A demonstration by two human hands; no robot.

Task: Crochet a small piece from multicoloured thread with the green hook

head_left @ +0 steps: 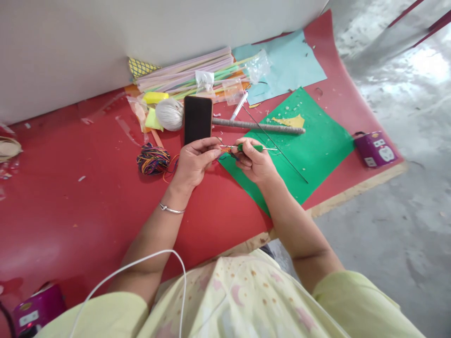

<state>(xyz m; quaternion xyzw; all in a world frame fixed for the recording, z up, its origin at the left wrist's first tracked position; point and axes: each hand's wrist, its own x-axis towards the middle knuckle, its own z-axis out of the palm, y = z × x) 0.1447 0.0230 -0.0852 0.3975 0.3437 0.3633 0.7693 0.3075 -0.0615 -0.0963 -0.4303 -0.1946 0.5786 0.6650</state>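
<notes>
My left hand (pixel 199 159) is closed in a pinch on multicoloured yarn (pixel 227 149), at the tip of a crochet hook. In my right hand (pixel 256 162) is the crochet hook (pixel 251 148), its green grip between thumb and fingers and its metal shaft pointing left. A small bit of worked yarn shows between the two hands, partly hidden by the fingers. Left of my left hand lies a multicoloured yarn ball (pixel 153 159), with a loose strand running toward that hand. Just behind my left hand a dark phone (pixel 198 120) stands upright.
A white yarn ball (pixel 169 114), a grey-wrapped stick (pixel 259 125) and a white pen (pixel 239 106) lie behind my hands. Pipe cleaners (pixel 186 68) are heaped farther back. A green sheet (pixel 299 164) with a thin dark rod is at right, near a purple power box (pixel 375 149).
</notes>
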